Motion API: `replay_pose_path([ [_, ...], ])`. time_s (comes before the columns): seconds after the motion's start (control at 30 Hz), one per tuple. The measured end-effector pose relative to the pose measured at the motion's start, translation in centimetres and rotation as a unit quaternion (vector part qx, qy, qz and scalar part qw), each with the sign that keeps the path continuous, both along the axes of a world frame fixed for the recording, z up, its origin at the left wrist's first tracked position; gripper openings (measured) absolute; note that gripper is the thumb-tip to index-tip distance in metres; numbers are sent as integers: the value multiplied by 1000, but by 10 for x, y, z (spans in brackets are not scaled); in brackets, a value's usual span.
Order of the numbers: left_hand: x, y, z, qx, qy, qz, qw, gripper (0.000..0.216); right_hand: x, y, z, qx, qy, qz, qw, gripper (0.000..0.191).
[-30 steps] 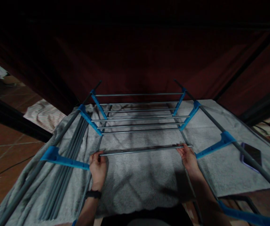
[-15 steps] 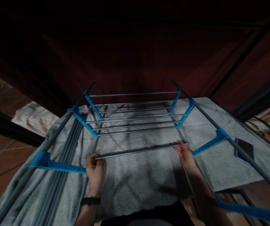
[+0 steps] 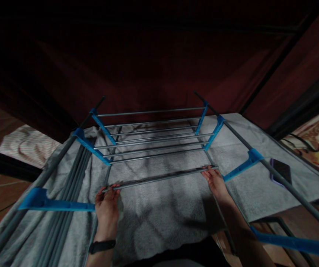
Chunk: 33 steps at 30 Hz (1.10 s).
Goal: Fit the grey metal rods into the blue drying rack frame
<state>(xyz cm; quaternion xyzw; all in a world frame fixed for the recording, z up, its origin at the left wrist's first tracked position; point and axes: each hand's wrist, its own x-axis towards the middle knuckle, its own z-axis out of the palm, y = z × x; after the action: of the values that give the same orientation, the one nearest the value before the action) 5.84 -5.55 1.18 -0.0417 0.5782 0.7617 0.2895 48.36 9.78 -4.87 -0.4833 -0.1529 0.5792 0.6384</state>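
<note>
A grey metal rod (image 3: 159, 177) is held level between both my hands above a grey towel (image 3: 162, 215). My left hand (image 3: 106, 209) grips the rod's left end, right beside a blue plastic bracket (image 3: 53, 203). My right hand (image 3: 216, 182) pinches the rod's right end, close to another blue bracket (image 3: 239, 167). Both brackets belong to a drying-rack frame (image 3: 273, 172) of grey tubes. Farther back, several rods (image 3: 154, 142) sit fitted between blue brackets. A black band is on my left wrist.
Spare grey rods (image 3: 67, 200) lie bundled on the towel at the left. A dark phone (image 3: 280, 170) lies on the towel at the right, behind a frame tube. A dark red fabric wall rises behind. Tiled floor and a pale cloth (image 3: 27, 144) show at the left.
The view has drifted, shifting everything left in the picture. My left hand has dropped slightly with the rod's end, nearer the blue bracket. Both hands keep their hold.
</note>
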Motion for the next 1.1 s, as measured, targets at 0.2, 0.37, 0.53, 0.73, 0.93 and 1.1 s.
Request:
replay_pose_path([
  [0.2,2,1,7,-20,-58,-1,998,25,-2,3,4,-5,-1,4,1000,46],
  [0.37,-1,-1,3,-11,-70,-13,997,30,-5,6,6,-4,-1,4,1000,42],
  [0.53,-7,0,-4,-26,-71,-28,997,25,-12,8,8,21,8,9,1000,46],
  [0.73,-4,10,3,-46,-113,-31,992,30,-18,13,17,60,16,27,998,52],
  [0.93,-5,11,9,-44,-121,-46,991,27,-18,25,41,79,23,54,995,45],
  [1.1,-11,12,11,-47,-136,-46,989,20,-25,39,67,108,25,61,992,48],
])
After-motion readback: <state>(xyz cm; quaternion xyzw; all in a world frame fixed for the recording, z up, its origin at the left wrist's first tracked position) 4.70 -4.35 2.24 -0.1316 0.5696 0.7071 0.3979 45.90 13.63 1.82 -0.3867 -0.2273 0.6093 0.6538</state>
